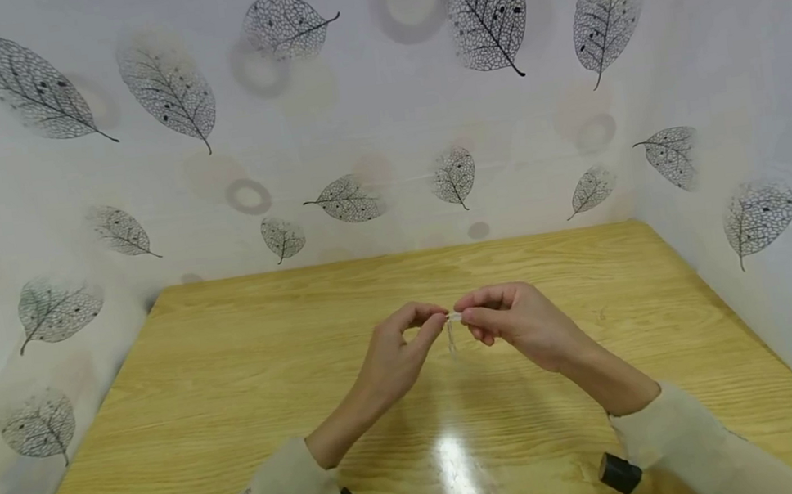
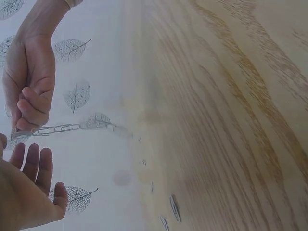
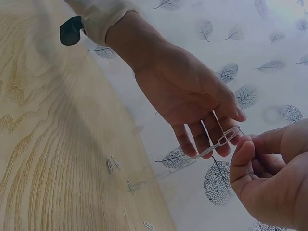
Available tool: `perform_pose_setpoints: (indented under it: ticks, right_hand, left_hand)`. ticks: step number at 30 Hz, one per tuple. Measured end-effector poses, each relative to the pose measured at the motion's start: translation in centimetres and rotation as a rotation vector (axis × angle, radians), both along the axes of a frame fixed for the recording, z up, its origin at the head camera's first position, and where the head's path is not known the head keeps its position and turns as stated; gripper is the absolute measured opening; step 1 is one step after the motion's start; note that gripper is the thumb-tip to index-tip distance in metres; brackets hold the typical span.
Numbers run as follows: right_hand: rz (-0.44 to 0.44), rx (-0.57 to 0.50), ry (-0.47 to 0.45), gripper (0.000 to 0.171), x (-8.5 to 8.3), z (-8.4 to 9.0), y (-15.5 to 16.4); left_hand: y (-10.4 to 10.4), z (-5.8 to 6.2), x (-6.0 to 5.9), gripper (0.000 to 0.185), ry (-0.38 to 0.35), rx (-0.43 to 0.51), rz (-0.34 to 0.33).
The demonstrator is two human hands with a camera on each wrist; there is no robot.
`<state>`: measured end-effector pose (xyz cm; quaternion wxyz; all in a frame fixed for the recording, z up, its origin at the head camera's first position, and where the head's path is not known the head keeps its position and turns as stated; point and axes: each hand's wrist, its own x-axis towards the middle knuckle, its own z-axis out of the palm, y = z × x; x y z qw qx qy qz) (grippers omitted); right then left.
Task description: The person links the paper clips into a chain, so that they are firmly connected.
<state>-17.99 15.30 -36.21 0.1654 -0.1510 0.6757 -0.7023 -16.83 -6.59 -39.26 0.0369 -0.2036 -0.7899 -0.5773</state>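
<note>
In front of me both hands meet over the table. Thumb and index finger of my left hand (image 1: 396,356) pinch one end of a small paper clip at the top of a paper clip chain (image 1: 452,339). My right hand (image 1: 534,327) pinches a paper clip (image 1: 455,317) at the same spot, fingertips almost meeting the left ones. From there the linked clips (image 2: 67,128) dangle toward the tabletop. The right wrist view shows the chain (image 3: 226,139) passing the left hand's other fingers, which are loosely extended. Fingertips partly hide where the clips join.
Several loose paper clips (image 2: 174,208) lie scattered on the wooden table (image 1: 231,350). A leaf-patterned cloth (image 1: 365,119) surrounds the table at the back and sides. Black wrist devices (image 1: 620,472) stick out beneath the sleeves.
</note>
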Motion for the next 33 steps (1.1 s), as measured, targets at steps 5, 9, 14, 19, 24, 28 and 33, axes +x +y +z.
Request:
perform_pose_setpoints:
  ticks: [5,9,14,19,24,28,33]
  right_hand:
    - [0.007,0.033,0.08,0.021,0.21,0.13,-0.1]
    - [0.012,0.045,0.144,0.02,0.27,0.09,-0.22]
    - [0.014,0.081,0.185,0.021,0.33,0.13,-0.4]
    - [0.003,0.106,0.197,0.021,0.45,0.3,-0.42]
    - [-0.002,0.118,0.218,0.021,0.48,0.15,-0.27]
    - [-0.008,0.117,0.247,0.02,0.5,-0.21,-0.17]
    - [-0.029,0.119,0.295,0.017,0.67,-0.49,-0.2]
  left_hand:
    - [0.1,0.66,0.14,0.02,0.018,-0.01,-0.011]
    - [0.17,0.73,0.14,0.019,0.035,-0.006,-0.031]
    - [0.24,0.73,0.11,0.017,0.053,0.001,-0.044]
    - [0.2,0.69,0.16,0.015,0.052,-0.002,-0.041]
    - [0.17,0.68,0.33,0.015,0.028,-0.002,-0.042]
    - [0.14,0.71,0.5,0.016,0.014,-0.007,-0.047]
    - [0.13,0.85,0.7,0.013,0.023,-0.032,-0.034]
